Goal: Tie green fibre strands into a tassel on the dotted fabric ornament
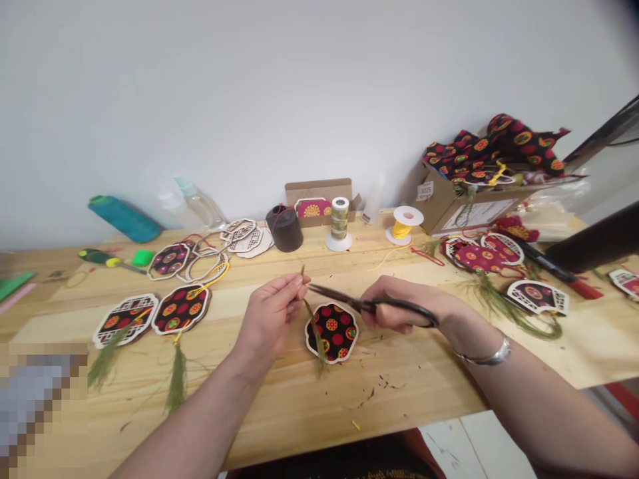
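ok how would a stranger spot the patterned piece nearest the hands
On the wooden table, find the black scissors in the right hand. Just below their blades lies a lobed, pale-rimmed patterned piece, black with red roundels. Olive strands from the left hand cross it; the tasselled pair lies farther left.

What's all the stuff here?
Scissors: 1, black, centre
Tassel strands: several, green, throughout
Patterned pendants: several, multicoloured, throughout
Wooden frames: several, pale, left
Thread cone: 1, teal, left
Screwdriver: 1, green-yellow, left
Block: 1, green, left
Bottles: several, clear, back
Spools: 3, black, olive, yellow, back
Cardboard boxes: 2, brown, back
Patterned fabric: 1 heap, multicoloured, right
Bracelet: 1, silver, right
Table: 1, light wood, below
Wall: 1, grey, behind
Left hand: 1, bare, centre
Right hand: 1, bare, centre
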A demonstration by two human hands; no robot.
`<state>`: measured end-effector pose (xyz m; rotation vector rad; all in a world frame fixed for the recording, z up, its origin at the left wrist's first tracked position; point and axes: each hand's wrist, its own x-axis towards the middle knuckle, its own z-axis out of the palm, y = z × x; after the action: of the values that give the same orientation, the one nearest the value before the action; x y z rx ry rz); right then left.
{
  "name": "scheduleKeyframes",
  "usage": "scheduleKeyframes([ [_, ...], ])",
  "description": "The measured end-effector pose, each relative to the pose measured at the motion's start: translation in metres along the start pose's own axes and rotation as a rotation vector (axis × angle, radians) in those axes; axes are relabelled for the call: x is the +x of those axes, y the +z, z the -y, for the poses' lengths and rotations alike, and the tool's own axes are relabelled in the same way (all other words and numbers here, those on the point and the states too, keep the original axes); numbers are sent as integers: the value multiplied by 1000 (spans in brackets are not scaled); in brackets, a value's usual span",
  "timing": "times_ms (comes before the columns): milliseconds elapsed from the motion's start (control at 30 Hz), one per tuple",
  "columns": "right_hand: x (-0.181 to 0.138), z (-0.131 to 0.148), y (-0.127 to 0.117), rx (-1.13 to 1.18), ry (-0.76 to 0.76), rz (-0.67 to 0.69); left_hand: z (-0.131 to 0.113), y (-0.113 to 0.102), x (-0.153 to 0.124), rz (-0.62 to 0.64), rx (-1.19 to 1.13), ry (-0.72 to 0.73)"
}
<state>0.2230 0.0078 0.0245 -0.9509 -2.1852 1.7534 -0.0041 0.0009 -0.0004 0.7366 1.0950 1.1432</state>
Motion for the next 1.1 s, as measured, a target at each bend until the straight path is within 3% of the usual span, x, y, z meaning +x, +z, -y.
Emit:
scheduleKeyframes([
  [200, 5, 4, 5, -150, 121, 370, -4, 2, 1, -147, -12, 141],
  [300, -1, 11, 2, -143, 135, 440, -3, 2, 3, -152, -34, 222],
  [367, -8, 14, -6, -183, 126, 353, -2, 2, 3, -132, -93, 243],
  [467, -21, 10, -25, -400, 197, 27, -3, 3, 0, -56, -183, 218],
  [567, -30, 0, -41, -753, 406, -326, -8, 3, -3, -14, -221, 164],
  [633, -32, -7, -46, -937, 578, -457, -12, 2, -4, 5, -251, 125],
  [700, -34, -10, -48, -990, 704, -459, -15, 1, -4, 67, -284, 72],
  [800, -34, -8, -43, -950, 775, -397, -14, -1, -3, 169, -296, -40],
  [900, -29, -1, -34, -1021, 779, -504, -11, 0, -4, 198, -266, -104],
  [1000, -11, 7, -23, -1093, 583, -624, -8, 1, -6, 199, -242, -98],
  [1100, 20, 11, -14, -934, 331, -592, -6, 1, -6, 203, -245, -80],
])
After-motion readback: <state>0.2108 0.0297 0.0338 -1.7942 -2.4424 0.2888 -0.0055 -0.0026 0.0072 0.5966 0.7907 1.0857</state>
